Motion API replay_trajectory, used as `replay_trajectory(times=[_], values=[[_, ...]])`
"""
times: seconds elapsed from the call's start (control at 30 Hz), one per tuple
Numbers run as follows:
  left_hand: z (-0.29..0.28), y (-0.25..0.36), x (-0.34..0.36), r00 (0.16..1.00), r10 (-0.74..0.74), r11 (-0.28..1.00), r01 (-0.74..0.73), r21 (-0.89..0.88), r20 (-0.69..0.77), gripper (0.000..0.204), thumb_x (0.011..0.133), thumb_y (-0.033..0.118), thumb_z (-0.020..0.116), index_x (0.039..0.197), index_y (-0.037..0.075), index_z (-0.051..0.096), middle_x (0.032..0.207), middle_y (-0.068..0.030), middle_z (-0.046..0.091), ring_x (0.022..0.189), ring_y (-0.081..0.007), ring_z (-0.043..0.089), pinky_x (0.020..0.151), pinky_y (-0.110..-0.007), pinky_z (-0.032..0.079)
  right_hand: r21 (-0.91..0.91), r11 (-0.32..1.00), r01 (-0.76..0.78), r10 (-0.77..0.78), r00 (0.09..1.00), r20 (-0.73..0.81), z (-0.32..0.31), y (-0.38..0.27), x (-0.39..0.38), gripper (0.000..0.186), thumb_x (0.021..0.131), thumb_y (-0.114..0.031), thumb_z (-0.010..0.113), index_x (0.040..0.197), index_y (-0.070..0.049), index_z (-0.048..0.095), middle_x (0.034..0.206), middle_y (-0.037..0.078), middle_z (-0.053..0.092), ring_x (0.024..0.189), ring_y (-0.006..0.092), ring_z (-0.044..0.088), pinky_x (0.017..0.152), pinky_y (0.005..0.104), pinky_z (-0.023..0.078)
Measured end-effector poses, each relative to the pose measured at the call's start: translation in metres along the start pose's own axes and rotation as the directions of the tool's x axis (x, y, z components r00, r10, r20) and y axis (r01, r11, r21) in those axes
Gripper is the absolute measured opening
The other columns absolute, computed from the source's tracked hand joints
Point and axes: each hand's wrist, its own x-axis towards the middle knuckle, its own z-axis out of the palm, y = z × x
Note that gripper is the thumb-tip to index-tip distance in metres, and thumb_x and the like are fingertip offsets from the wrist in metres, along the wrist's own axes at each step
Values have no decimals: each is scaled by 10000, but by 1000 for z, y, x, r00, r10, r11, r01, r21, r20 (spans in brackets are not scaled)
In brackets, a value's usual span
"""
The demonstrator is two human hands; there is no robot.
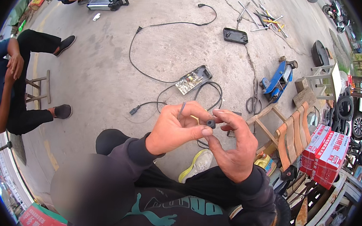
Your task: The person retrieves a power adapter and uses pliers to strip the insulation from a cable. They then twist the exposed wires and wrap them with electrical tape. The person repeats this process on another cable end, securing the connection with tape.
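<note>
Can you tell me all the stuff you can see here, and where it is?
small black part: one, black, pinched between both hands' fingertips
open circuit box: one, grey, on the concrete ahead
black cables: several, black, lying around the box
scissors: one pair, dark, right of the box
floor jack: one, blue, at right
black tray: one, black, far ahead
metal tools: a pile, silver and yellow, top right
wooden chair: one, tan, at right
boxes: a stack, red and white, far right
seated person: one, dark clothes, at left
left hand: one, holds a thin grey wire too
right hand: one, on the part
</note>
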Motion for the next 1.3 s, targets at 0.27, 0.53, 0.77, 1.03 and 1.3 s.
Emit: replay_trajectory(times=[0.27,0.53,0.77,1.03,1.3], values=[[-12,6,-3,944,-327,875,316,-366,34,307,937,277,661,1110,26,623,738,47,541,474,5,324,394,-163,260,37,997,71,-62,977,-203,35,6,11,353,697,28,800,1016,-21,656,951,129,694,794,247,683,689,310,546],[-11,7,-3,919,-386,834,386,-393,84,336,969,326,600,1082,9,602,674,54,484,464,9,296,379,-164,238,6,995,95,-92,982,-166,33,7,13,332,692,50,780,991,-24,654,920,113,688,771,241,677,665,315,538],[-7,-2,-3,974,-227,957,227,-183,19,364,996,405,530,1042,44,542,760,16,491,483,-16,302,421,-175,231,298,940,-164,201,975,-95,27,15,12,238,808,10,734,1032,-6,655,953,106,693,801,172,673,667,293,548],[2,-7,-2,977,179,956,-144,256,-117,238,1027,309,409,1015,73,428,897,-38,494,650,-61,361,583,-214,329,833,180,-523,386,817,429,12,39,17,225,950,-138,636,1139,-16,617,1056,109,676,910,161,650,740,274,536],[2,3,-3,920,388,782,-298,548,-54,115,982,75,559,1050,-8,520,889,-104,659,744,-128,669,649,-254,520,873,-2,-488,224,850,476,27,44,12,271,984,-202,596,1185,-22,588,1113,98,648,1017,182,623,827,334,524]])
